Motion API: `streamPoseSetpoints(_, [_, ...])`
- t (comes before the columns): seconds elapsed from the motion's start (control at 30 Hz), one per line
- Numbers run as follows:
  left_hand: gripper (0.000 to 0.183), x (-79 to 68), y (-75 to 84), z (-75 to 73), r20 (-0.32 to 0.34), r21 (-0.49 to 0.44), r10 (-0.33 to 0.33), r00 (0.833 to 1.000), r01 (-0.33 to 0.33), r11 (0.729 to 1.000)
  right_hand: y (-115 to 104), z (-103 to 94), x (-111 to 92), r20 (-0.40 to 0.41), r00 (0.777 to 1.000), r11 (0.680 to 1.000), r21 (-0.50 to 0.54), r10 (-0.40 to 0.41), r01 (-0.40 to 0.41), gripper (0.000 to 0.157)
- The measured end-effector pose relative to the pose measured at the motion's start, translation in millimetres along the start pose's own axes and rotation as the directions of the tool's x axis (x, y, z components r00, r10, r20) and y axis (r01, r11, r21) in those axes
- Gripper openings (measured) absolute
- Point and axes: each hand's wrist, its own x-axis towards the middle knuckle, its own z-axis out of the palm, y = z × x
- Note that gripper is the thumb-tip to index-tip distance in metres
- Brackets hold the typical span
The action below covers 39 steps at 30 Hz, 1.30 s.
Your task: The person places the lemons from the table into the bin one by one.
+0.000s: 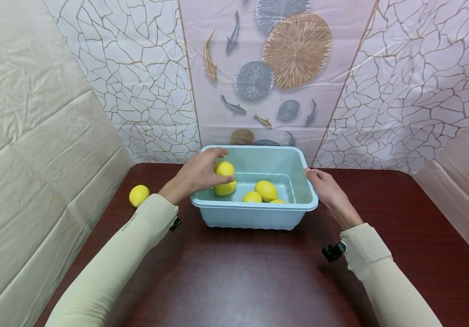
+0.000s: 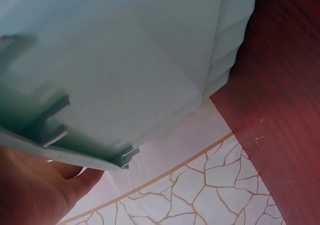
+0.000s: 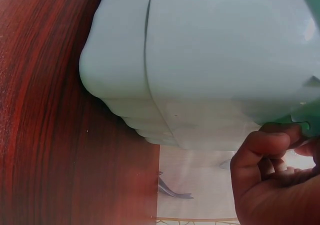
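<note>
A pale blue plastic basin (image 1: 244, 215) stands on the table in the head view, with several yellow lemons inside. My left hand (image 1: 202, 171) reaches over its left rim, thumb and fingers spread wide around an upper lemon (image 1: 224, 168). A gap shows between the upper fingertips and that lemon, while the thumb overlaps its lower edge. Just below sits another lemon (image 1: 225, 189). My right hand (image 1: 327, 188) grips the basin's right rim; in the right wrist view its fingers (image 3: 270, 141) are curled at that rim. The left wrist view shows the basin's outer side (image 2: 125, 60).
One lemon (image 1: 139, 195) lies on the dark red-brown table (image 1: 234, 277), left of the basin. Inside at the front are a larger-looking lemon (image 1: 266, 190), a second lemon (image 1: 252, 197) and one partly hidden by the front rim. Patterned cloth (image 1: 136, 68) hangs close behind the table.
</note>
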Motion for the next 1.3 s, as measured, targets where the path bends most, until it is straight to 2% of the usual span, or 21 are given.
streamPoseSetpoints(0.67, [0.071,-8.0,-8.0,-9.2,-0.037,0.014,-0.015,0.999,0.016,1.0,0,-0.8,0,-0.004,1.0,1.0,0.0,-0.014,0.014,0.066])
streamPoseSetpoints(0.97, [0.071,-13.0,-13.8,-23.1,-0.037,0.016,-0.02,0.999,0.021,1.0,-1,-0.7,1,-0.002,1.0,1.0,0.005,-0.011,0.011,0.065])
streamPoseSetpoints(1.3, [0.071,-28.6,-26.2,-37.7,-0.041,-0.025,-0.038,0.998,0.037,0.999,-4,0.5,0,-0.005,1.0,1.0,0.01,-0.007,0.007,0.066])
